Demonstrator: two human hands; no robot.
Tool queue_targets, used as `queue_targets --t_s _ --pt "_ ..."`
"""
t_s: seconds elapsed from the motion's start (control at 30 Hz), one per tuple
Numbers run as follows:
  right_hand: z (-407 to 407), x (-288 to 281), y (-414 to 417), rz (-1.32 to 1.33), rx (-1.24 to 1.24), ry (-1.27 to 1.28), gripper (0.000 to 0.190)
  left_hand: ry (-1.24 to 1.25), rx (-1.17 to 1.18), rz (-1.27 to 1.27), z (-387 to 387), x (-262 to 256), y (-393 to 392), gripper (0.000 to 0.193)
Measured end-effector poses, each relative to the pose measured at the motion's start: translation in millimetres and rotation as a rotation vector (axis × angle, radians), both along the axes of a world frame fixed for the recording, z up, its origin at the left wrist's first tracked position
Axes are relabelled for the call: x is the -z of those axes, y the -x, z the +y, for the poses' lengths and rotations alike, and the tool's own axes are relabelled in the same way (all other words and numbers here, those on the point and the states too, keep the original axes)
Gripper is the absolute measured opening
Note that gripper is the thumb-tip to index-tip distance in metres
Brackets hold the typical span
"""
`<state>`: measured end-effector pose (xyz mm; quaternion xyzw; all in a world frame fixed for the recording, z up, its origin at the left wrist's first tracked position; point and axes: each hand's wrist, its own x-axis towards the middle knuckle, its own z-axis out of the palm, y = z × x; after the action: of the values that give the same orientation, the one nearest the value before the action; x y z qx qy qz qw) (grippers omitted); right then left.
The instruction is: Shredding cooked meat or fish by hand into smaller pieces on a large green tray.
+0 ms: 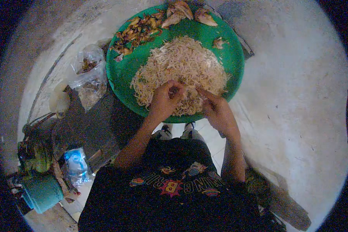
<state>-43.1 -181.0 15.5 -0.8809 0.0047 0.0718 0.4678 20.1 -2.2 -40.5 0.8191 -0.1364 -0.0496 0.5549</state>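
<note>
A round green tray [120, 74] lies before me, bearing a wide heap of pale shredded food strands [185, 58], perhaps shredded meat. My left hand [167, 97] is over the near left part of the heap, thumb and fingertips brought together. Opposite it, my right hand [219, 108] has its thumb and forefinger close together, pointing at the left hand. A small pale shred seems to lie between the hands; which hand grips it is unclear. Browned cooked pieces [136, 32] line the tray's far left edge. Larger pale meat pieces [178, 13] and a small scrap [219, 43] are farther right.
Left of the tray stand clear plastic bags [90, 72] with brown contents. A blue and white plastic packet [76, 165] and a teal container [43, 192] are at the lower left. A pale wall or surface [293, 87] spans the right side.
</note>
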Motion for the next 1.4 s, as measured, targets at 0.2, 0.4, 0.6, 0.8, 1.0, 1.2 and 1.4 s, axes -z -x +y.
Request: queue_targets --t_s 0.2,0.4,0.6,0.8,1.0,1.2,1.4 --pt "-14 2 0 0.016 0.128 -0.083 0.045 0.127 0.075 -0.001 13 3 -1 0.013" --pt "-18 9 -3 -0.025 0.116 -0.249 0.043 0.283 0.007 0.201 21 -2 -7 0.01" --pt "-23 -13 1 0.038 0.22 -0.394 0.04 0.166 -0.063 0.14 36 -4 -2 0.012" --pt "-22 -23 4 0.154 0.146 -0.754 0.043 0.106 0.049 -0.319 5 -26 1 0.023" --pt "-3 -24 11 0.003 0.168 -0.826 0.042 0.497 0.067 0.382 -22 -54 5 0.023" --pt "-8 -26 16 0.009 0.11 -0.759 0.047 0.482 -0.035 -0.067 -26 -58 6 0.019" --pt "-6 -28 16 0.077 0.1 -0.759 0.048 0.252 0.008 -0.07 -23 -47 3 0.008"
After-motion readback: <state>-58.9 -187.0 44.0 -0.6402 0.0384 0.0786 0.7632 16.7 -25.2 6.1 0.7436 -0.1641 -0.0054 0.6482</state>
